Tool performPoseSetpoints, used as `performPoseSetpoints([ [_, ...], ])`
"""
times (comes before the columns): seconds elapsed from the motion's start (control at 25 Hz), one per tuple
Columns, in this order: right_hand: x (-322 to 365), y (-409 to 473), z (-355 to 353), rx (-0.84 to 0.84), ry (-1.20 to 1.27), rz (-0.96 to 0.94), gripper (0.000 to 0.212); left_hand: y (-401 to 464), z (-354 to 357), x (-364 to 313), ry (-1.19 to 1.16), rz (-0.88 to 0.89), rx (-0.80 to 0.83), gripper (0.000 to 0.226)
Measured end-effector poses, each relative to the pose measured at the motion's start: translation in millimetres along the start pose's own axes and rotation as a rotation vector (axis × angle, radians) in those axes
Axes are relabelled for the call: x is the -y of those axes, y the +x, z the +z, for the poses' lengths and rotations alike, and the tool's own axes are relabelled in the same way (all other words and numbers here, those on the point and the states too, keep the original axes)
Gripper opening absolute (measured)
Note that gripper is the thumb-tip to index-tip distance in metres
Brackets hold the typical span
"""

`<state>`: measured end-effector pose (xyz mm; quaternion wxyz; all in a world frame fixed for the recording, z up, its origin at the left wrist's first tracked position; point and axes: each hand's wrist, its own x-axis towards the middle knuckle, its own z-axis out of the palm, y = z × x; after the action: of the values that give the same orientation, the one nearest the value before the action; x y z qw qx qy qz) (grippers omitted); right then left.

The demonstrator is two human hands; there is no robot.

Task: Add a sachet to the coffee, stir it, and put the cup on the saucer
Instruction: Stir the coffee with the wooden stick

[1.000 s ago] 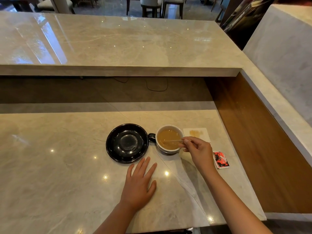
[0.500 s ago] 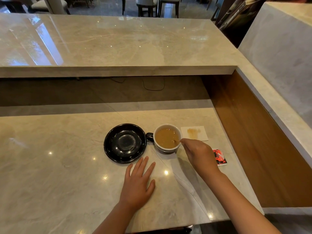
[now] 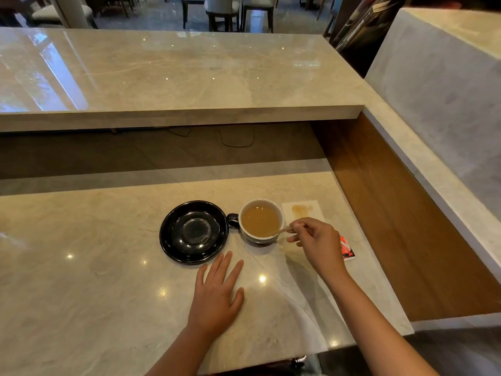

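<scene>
The right hand [image 3: 320,245] pinches a wooden stirrer [image 3: 282,230] dipped in the coffee cup [image 3: 260,221]; the left hand [image 3: 217,299] lies flat, holding nothing. Stirring seems underway. The cup sits on the desk [image 3: 81,267], at three o'clock of the empty saucer [image 3: 193,231], not yet on it.

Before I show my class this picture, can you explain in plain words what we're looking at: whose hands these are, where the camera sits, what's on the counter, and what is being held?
There is no machine here: a person wears one wide-angle camera on the head, looking down at their own two hands. On the marble counter sit an empty black saucer, a cup of light brown coffee just right of it, a stained napkin behind, and a red sachet partly hidden by the right wrist. The right hand pinches a thin stirrer whose tip dips into the coffee. The left hand lies flat on the counter, holding nothing.
</scene>
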<state>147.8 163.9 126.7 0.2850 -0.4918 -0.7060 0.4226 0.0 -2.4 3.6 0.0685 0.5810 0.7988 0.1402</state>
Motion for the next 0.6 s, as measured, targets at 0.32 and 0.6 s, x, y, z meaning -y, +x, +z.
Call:
performPoseSetpoints([
  [0.32, -9.4, 4.2, -30.7, -0.084, 0.178, 0.120, 0.017, 0.1, 0.8, 0.2, -0.004, 0.008, -0.003, 0.056],
  [0.6, -21.1, 6.4, -52.3, -0.147, 0.305, 0.194, 0.021, -0.8, 0.6, 0.6, -0.018, 0.022, -0.008, 0.055],
])
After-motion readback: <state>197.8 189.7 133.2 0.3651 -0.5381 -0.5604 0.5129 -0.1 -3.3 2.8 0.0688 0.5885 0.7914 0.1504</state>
